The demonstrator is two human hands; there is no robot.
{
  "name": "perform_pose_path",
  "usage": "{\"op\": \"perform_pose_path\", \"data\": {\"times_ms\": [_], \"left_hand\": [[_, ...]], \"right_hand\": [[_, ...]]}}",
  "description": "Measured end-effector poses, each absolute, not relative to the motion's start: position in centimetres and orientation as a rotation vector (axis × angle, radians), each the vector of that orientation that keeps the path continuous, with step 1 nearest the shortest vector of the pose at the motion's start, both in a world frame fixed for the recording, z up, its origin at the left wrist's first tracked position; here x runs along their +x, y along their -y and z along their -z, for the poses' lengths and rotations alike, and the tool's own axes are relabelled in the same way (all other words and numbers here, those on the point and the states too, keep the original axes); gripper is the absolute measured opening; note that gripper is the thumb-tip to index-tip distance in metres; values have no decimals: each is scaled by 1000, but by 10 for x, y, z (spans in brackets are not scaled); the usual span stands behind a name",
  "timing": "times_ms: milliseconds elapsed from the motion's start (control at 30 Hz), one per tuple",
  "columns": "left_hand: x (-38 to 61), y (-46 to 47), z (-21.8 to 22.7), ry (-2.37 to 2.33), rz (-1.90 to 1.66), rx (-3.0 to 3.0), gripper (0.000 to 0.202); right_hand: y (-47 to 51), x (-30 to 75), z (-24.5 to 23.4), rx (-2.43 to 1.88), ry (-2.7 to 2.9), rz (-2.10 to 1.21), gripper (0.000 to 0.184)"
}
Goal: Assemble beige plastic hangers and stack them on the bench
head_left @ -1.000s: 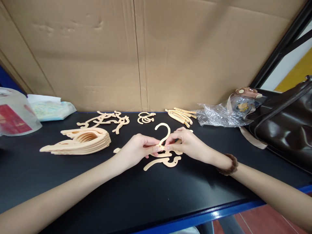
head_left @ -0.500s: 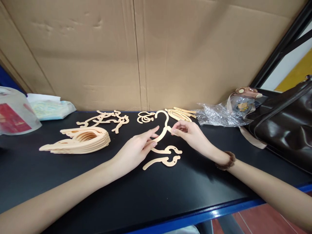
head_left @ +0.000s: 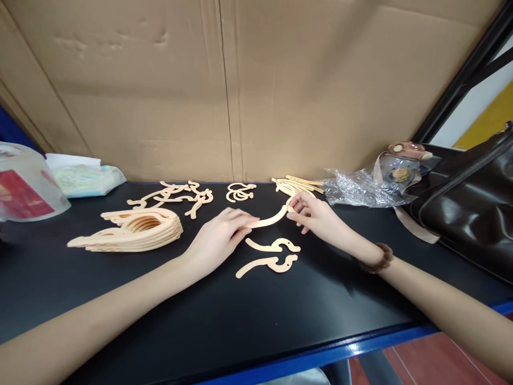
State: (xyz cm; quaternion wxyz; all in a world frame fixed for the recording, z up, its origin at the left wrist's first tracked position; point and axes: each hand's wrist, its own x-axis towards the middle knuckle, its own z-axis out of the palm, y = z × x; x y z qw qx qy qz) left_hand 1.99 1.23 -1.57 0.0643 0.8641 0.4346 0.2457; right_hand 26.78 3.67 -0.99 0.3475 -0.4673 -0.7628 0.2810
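Note:
A cream plastic hanger piece [head_left: 270,220] with a curved arm and a hook is held up between my two hands. My left hand [head_left: 218,232] pinches the arm's lower left end. The fingers of my right hand [head_left: 318,216] are closed on the joint at the base of the hook; they hide part of it. Below the hands, two matching curved hanger arms [head_left: 278,264] lie apart on the black table [head_left: 248,331], their notched ends toward the right. A neat stack of joined hanger pieces [head_left: 160,235] lies to the left of my left hand.
Farther back are a loose pile of hanger arms [head_left: 172,195], several small hooks [head_left: 239,193] and thin bars [head_left: 302,184]. Crumpled clear plastic [head_left: 352,190], a bottle [head_left: 403,168] and a dark bag [head_left: 473,208] stand right. A tub [head_left: 28,182] and a soft pack [head_left: 88,179] are left.
The held hanger piece has tilted: its hook has swung from upright toward the right and back. Both hands have turned with it, the right one shifting slightly right.

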Motion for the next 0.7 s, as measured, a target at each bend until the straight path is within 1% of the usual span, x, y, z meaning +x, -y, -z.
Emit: {"op": "perform_pose_path", "data": {"times_ms": [100,167,267,367,467,600,700], "left_hand": [[21,-12,17,-1320,-740,2692,30],[22,-13,17,-1313,-735,2690,29],[23,-13,17,-1304,-713,2669,25],[24,-11,15,-1329,-742,2657,26],[27,-6,12,-1254,-771,2785,29],[32,-1,9,-973,-555,2970,22],[34,0,10,-913,-475,2996,23]], "right_hand": [[-32,270,2,-1404,2141,-329,12],[-28,270,0,-1516,2180,-158,18],[-25,266,0,-1594,2223,-24,25],[-23,265,-1,-1645,2297,128,22],[-22,266,-3,-1684,2362,255,23],[-18,266,-6,-1739,2377,387,26],[-16,265,-8,-1757,2348,489,24]]}}
